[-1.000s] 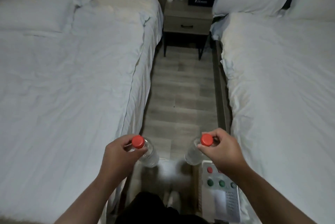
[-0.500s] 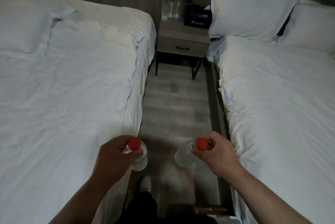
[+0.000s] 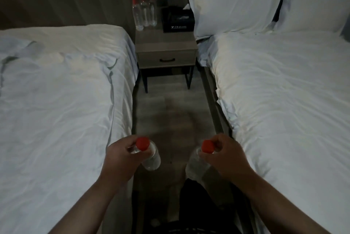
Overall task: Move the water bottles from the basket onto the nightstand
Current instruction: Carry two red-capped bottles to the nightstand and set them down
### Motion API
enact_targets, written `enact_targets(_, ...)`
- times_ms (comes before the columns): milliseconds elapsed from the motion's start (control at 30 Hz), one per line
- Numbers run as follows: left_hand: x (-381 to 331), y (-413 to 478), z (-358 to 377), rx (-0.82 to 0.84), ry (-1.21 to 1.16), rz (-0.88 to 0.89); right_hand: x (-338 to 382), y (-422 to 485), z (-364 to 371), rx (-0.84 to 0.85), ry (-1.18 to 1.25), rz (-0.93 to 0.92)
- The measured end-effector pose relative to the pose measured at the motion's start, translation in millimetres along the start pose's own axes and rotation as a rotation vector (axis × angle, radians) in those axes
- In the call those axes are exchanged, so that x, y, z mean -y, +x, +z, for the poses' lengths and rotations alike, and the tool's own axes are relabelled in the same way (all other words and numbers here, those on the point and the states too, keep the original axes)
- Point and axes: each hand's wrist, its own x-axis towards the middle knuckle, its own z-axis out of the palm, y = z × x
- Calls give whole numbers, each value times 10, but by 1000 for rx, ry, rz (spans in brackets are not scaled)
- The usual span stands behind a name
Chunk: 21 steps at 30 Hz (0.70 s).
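Observation:
My left hand [image 3: 121, 159] grips a clear water bottle [image 3: 151, 159] with a red cap by its neck, low in the aisle. A second red-capped bottle [image 3: 195, 165] hangs from my right hand [image 3: 225, 158], held the same way. Both bottles hang over the floor between the beds. Ahead stands the grey nightstand [image 3: 166, 44], with three clear bottles [image 3: 144, 13] upright at its back left corner. The basket is out of view.
A black tissue box [image 3: 178, 19] sits on the nightstand's right half. White beds flank the aisle, the left bed [image 3: 56, 101] and the right bed [image 3: 284, 91] with two pillows [image 3: 234, 0]. Wood floor [image 3: 170, 110] runs up to the nightstand.
The nightstand has grown larger and lower in view as I moved up the aisle. The white basket has dropped out of view at the bottom. Both hands still hold their bottles.

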Motion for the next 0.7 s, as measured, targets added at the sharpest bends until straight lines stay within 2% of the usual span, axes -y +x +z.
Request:
enact_targets(167,-384,664,287,-97,-12,-47,2,930,-249,56,58,-45)
enact_targets(400,-962,1457,481,-197,-97,-39,281,2052,-678,89,0,-188)
enact_targets(700,-1210,2390,655,-178,-109,-28,544,3047,-792,153,28,-209)
